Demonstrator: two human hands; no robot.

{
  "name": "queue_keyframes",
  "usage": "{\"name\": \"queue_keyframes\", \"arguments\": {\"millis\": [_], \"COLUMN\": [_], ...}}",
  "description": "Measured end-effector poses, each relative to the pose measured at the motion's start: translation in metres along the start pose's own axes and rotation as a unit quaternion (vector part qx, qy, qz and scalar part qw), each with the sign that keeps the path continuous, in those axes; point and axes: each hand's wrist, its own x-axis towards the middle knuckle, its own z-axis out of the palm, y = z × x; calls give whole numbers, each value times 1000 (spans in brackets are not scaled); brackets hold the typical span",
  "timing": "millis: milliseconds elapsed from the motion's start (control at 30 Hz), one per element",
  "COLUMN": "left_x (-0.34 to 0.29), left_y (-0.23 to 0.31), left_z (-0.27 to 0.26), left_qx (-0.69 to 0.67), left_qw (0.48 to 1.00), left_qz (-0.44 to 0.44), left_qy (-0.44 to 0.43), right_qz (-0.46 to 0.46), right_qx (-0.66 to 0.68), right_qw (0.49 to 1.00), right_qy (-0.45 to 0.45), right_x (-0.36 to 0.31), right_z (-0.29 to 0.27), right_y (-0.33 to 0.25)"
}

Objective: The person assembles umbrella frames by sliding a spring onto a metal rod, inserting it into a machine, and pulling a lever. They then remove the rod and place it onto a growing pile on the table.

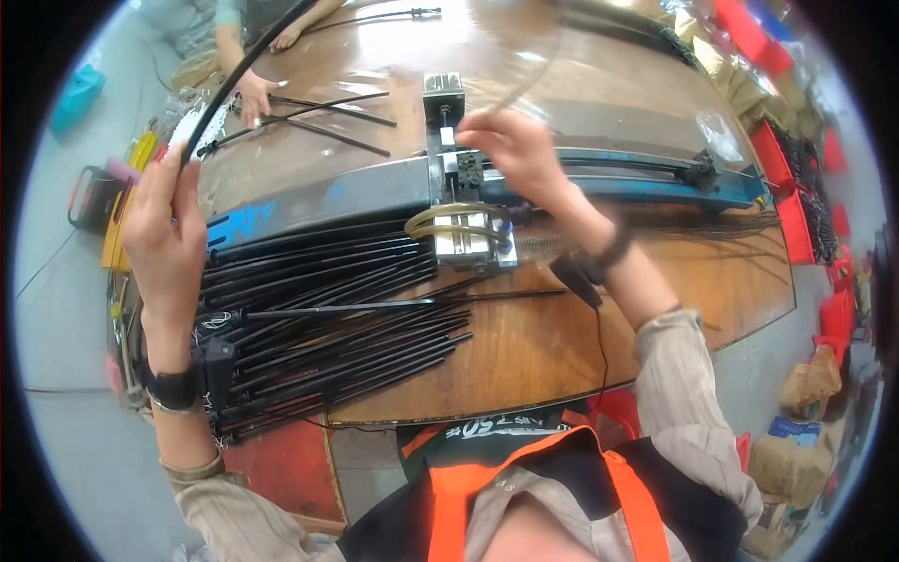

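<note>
My left hand [167, 229] is raised at the left, its fingers closed on a black cable [242, 70] that runs up and out of the picture. At the centre, my right hand [520, 155] hovers beside a metal clamping fixture [449, 173], thumb and fingers pinched together. A faint blurred streak rises from those fingertips; what they hold is too smeared to name. Below the fixture sits a silver block [468, 242] with a yellowish hose [440, 220] curving round it. Many black cables [318, 318] lie in a pile on the table between my arms.
A long blue rail [637, 183] crosses the wooden table [534, 347]. Across from me, another person's hand [253, 98] reaches toward several black cables [342, 110]. Red bins [801, 225] line the right side. A yellow item [120, 225] stands at the left edge.
</note>
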Motion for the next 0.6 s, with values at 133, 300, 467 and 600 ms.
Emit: {"name": "queue_keyframes", "arguments": {"millis": [133,300,467,600], "left_x": [-39,-63,-61,-58], "left_y": [-9,-15,-14,-22], "left_z": [1,14,25,30], "left_qx": [25,-12,-46,-48], "left_qw": [997,990,986,985], "left_qz": [-59,-110,-132,-132], "left_qy": [-44,-85,-88,-104], "right_qz": [-61,-100,-41,-152], "right_qx": [-30,-81,-145,-342], "right_qw": [996,990,969,918], "right_qy": [-51,-54,-196,-133], "right_x": [23,29,41,31], "right_z": [20,34,49,25], "right_y": [7,18,5,13]}}
